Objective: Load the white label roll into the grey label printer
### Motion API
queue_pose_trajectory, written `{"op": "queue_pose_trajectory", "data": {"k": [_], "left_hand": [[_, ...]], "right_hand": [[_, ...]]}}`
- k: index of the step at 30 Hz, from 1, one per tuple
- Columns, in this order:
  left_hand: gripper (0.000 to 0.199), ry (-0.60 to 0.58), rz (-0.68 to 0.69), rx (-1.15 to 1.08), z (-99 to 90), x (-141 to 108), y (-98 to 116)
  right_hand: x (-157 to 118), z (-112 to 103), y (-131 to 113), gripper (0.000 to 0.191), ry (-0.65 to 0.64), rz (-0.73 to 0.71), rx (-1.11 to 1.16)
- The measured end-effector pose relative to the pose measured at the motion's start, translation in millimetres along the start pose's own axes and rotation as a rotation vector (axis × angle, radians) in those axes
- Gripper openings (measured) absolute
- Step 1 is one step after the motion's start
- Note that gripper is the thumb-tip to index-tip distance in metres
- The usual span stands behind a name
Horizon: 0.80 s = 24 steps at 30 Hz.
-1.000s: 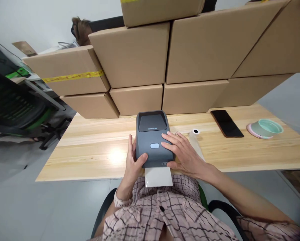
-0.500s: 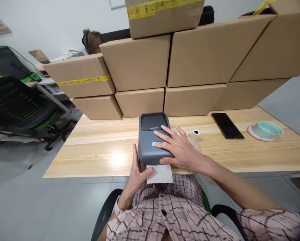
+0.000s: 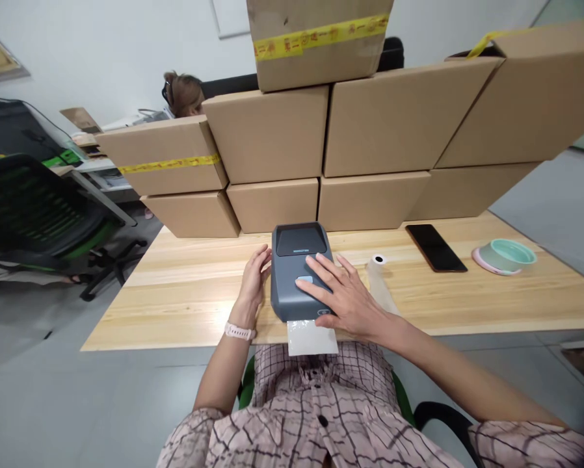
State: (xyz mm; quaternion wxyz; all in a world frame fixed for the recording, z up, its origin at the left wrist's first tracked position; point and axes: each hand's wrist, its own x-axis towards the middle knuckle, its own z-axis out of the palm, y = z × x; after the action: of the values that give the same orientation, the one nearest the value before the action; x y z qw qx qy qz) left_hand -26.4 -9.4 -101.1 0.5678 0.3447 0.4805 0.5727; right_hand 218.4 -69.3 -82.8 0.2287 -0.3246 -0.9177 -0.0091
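A dark grey label printer (image 3: 296, 263) sits near the front edge of the wooden table. My right hand (image 3: 348, 294) lies over its top with fingers spread, one fingertip on or right by the light button (image 3: 304, 279). A white strip of label paper (image 3: 312, 339) sticks out of the printer's front slot and hangs past the table edge. At the printer's left side, my left hand (image 3: 253, 279) rests on edge, its fingers loosely bent close to the casing; whether they touch it is hard to tell. Neither hand holds anything.
Brown cardboard boxes (image 3: 267, 136) are stacked along the back. To the right lie a small roll with a pale strip (image 3: 380, 283), a black phone (image 3: 436, 248) and a mint-green bowl (image 3: 504, 255). Behind the boxes, a person's head (image 3: 183, 94) shows. An office chair (image 3: 33, 208) stands left.
My left hand has moved from the paper at the printer's front up along its left side. The right hand stays on top, shifted slightly. The camera view has tilted a little.
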Motion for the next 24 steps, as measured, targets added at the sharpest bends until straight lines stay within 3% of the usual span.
{"op": "queue_pose_trajectory", "data": {"k": [3, 7, 13, 17, 21, 24], "left_hand": [[0.045, -0.082, 0.012, -0.037, 5.4, 17.4, -4.1], [0.045, -0.137, 0.039, -0.019, 4.5, 8.7, -10.3], [0.055, -0.029, 0.129, 0.029, 13.5, -36.7, -17.0], [0.065, 0.05, 0.237, 0.116, 17.8, -76.1, -32.8], [0.062, 0.079, 0.348, 0.212, 15.0, -105.0, -53.7], [0.062, 0.118, 0.384, 0.294, 11.8, -113.1, -63.4]], "right_hand": [[-0.1, 2.6, -0.8, 0.077, 0.031, -0.006, -0.005], [-4.0, -0.1, -2.8, 0.075, 0.047, 0.018, 0.049], [2.3, -1.5, -5.7, 0.065, 0.093, 0.085, -0.014], [4.0, 0.9, -11.4, 0.064, 0.118, 0.167, -0.014], [-3.7, 16.6, -23.5, 0.058, 0.204, 0.336, 0.108], [-13.1, 33.0, -35.2, 0.049, 0.305, 0.413, 0.218]]}}
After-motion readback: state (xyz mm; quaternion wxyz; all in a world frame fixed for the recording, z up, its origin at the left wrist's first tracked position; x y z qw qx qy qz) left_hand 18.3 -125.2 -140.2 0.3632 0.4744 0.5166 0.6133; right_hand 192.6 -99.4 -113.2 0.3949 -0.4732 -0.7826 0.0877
